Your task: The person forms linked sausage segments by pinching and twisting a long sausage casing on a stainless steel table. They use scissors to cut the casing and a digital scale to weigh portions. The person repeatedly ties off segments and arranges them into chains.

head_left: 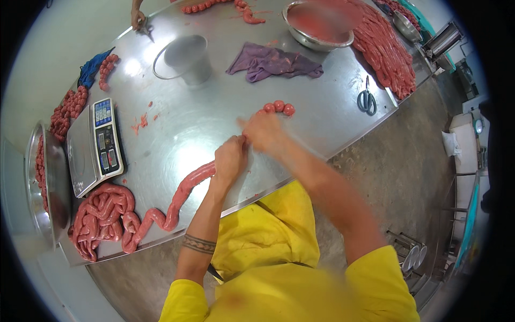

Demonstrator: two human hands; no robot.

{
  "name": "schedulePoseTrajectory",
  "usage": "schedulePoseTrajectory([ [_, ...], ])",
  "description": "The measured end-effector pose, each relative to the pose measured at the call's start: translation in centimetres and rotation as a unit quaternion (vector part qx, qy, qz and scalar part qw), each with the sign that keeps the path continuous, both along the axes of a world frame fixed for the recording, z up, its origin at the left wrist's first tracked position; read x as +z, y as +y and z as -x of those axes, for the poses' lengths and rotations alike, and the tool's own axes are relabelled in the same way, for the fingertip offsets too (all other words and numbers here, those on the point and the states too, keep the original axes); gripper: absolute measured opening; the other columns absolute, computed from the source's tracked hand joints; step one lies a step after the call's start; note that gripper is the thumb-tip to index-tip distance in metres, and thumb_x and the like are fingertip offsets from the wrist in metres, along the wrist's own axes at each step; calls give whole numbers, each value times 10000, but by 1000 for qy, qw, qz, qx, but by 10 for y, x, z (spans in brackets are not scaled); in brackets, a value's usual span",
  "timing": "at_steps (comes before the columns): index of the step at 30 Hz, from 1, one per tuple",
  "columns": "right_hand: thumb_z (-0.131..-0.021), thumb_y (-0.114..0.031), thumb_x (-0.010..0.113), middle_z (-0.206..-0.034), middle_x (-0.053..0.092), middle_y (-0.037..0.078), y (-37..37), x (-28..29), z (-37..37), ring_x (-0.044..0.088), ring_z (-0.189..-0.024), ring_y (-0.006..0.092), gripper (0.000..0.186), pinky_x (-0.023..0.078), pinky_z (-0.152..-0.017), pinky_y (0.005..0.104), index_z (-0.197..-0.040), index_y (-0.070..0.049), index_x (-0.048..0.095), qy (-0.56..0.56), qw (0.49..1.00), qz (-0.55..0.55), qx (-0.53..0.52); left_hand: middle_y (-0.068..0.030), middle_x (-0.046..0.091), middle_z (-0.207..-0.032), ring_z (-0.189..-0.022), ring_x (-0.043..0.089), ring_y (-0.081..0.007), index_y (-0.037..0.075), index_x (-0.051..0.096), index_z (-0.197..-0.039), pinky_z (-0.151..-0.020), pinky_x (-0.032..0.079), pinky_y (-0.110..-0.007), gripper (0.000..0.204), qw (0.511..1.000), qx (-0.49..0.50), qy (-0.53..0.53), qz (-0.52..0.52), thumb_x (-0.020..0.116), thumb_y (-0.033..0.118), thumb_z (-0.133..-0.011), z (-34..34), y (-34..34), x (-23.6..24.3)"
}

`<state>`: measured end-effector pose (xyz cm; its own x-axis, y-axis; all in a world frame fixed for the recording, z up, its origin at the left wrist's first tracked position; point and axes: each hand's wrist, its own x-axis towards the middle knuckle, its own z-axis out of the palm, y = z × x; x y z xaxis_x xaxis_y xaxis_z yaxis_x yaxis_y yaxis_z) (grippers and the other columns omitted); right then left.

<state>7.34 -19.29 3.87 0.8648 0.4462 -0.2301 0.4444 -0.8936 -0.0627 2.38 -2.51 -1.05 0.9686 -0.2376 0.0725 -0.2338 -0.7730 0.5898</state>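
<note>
A long raw sausage (185, 188) runs from a coiled heap (102, 214) at the table's left corner up into my left hand (230, 158), which is closed around it. Just beyond, my right hand (265, 131) is blurred by motion, its fingers bent over the sausage close to my left thumb. Several short round links (279, 107) come out past the right hand and rest on the metal table (311, 123). The stretch between the two hands is mostly hidden by my fingers.
A scale (102, 142) and a bowl (56, 188) of links stand left. Ahead are a metal bucket (193, 64), a purple cloth (273, 61) and a bowl of red meat (316, 27). Scissors (367, 99) and heaped casings (381, 48) lie right. Another person's hand (138, 20) is at the far edge.
</note>
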Motion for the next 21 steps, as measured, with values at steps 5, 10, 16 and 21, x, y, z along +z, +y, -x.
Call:
schedulePoseTrajectory([
  [5, -927, -167, 763, -1688, 366, 190, -123, 47, 163, 470, -1475, 362, 819, 395, -1216, 448, -1628, -69, 353, 193, 913, -328, -146, -228, 705, -892, -818, 690, -447, 5, 701, -969, -719, 548, -539, 236, 999, 35, 11, 20, 621, 221, -1023, -13, 8, 3],
  [10, -915, 64, 599, -834, 718, 80, -291, 63, 362, 672, -697, 244, 164, 513, -646, 379, -1010, -35, 690, 144, 847, -233, -455, -244, 701, -941, -884, 677, -476, 14, 698, -978, -777, 536, -548, 251, 998, 45, 16, 33, 563, 218, -1035, -11, -3, 10],
  [16, -928, 76, 580, -1013, 734, 50, -367, -66, 414, 693, -978, 222, 283, 550, -770, 337, -1142, -70, 696, 268, 190, -838, -435, -198, 661, -982, -882, 694, -424, 31, 684, -1022, -770, 551, -545, 196, 998, -23, -15, -52, 563, 185, -1025, -4, -3, 5],
  [21, -1014, 10, 597, -1611, 443, 244, -384, -64, 159, 494, -660, 61, 697, 380, -419, 194, -1650, -140, 354, 39, 222, -917, -331, -171, 690, -952, -853, 705, -377, 33, 598, -1291, -764, 560, -500, 331, 998, -23, -49, 40, 598, 229, -1025, 10, 9, 15],
])
